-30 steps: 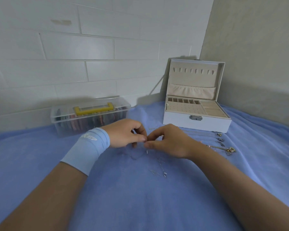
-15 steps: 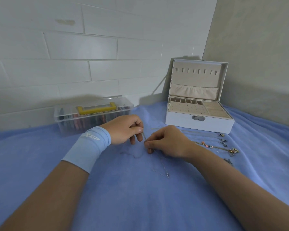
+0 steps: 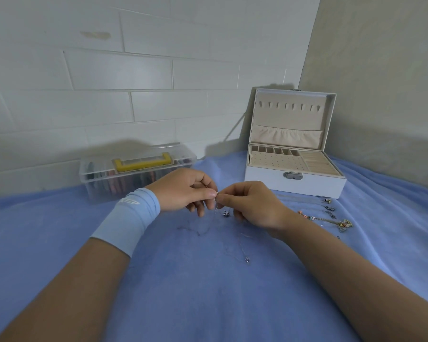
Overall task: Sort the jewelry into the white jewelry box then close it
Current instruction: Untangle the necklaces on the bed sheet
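- Lifted slightly off the blue cloth (image 3: 208,292) since half a second ago: left hand (image 3: 183,191) and right hand (image 3: 252,206), fingertips now brought together.
- Both pinching a thin chain (image 3: 215,212) between thumb and forefinger, other fingers loosely curled.
- Chain trailing down from the pinch toward the cloth; small dark pendant (image 3: 225,214) dangling just under the right hand's fingers.
- Second fine chain (image 3: 244,253) lying loose on the cloth, nearer the camera.
- White jewelry box (image 3: 294,185) behind and right of the hands, lid upright, tray compartments showing.
- Beaded bracelet (image 3: 324,219) and small charms (image 3: 329,208) on the cloth near the box's front right corner.
- Clear plastic case (image 3: 97,178) with yellow handle at back left; pale blue wristband (image 3: 129,218) on the left wrist.
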The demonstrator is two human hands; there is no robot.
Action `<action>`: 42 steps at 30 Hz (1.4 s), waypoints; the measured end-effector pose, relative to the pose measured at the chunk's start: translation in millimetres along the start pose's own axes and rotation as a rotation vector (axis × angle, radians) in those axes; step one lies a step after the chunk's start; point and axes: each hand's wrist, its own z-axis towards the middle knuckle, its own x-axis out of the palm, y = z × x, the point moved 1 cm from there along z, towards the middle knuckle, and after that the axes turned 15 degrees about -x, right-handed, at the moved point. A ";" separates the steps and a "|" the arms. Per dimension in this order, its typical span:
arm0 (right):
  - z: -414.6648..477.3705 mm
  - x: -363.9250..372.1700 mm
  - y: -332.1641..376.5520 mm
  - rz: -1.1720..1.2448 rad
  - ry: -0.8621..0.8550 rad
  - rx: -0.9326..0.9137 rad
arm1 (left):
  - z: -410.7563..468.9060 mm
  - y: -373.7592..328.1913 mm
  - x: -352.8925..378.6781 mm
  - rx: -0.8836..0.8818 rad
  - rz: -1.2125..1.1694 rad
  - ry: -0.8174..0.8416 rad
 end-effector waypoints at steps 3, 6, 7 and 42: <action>1.0 -1.5 -0.1 0.044 -0.016 0.016 | -0.4 0.3 -0.1 -0.021 0.006 0.023; 1.4 -0.8 -1.0 0.040 -0.004 0.027 | -1.5 -0.3 -0.1 -0.031 0.039 0.033; 1.5 0.1 -1.5 0.050 -0.002 0.032 | -2.2 -0.7 -0.3 -0.033 0.048 0.035; 4.0 0.6 -2.3 0.165 0.070 0.023 | -6.5 -11.7 -0.9 0.130 0.043 -0.263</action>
